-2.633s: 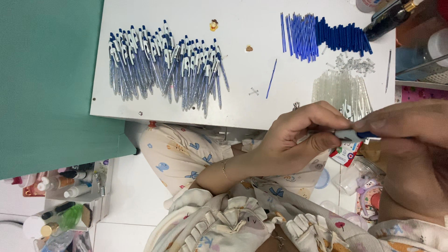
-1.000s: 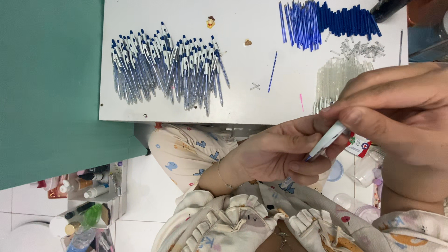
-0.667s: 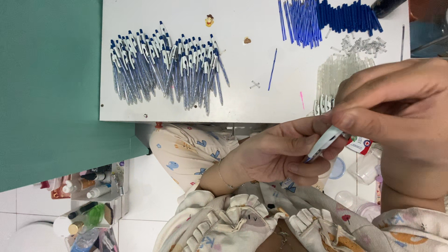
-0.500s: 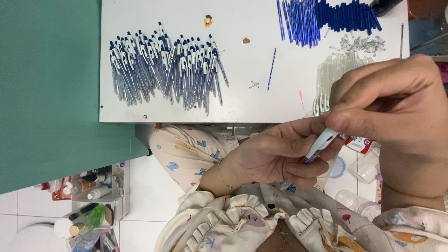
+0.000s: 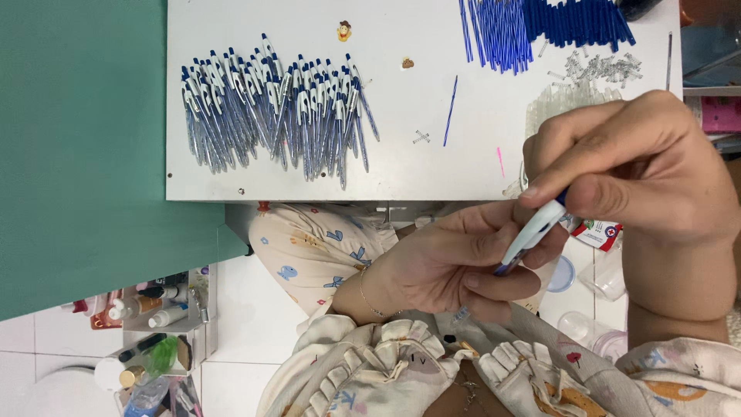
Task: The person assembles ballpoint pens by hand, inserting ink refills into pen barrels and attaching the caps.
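Left hand (image 5: 455, 266) and right hand (image 5: 633, 174) together pinch one white-and-blue plastic pen (image 5: 529, 235), below the white table's (image 5: 417, 166) edge. On the table: a pile of finished pens (image 5: 274, 112), too many to count, marking work done; loose blue refills (image 5: 540, 23) and clear barrels (image 5: 563, 100) remain.
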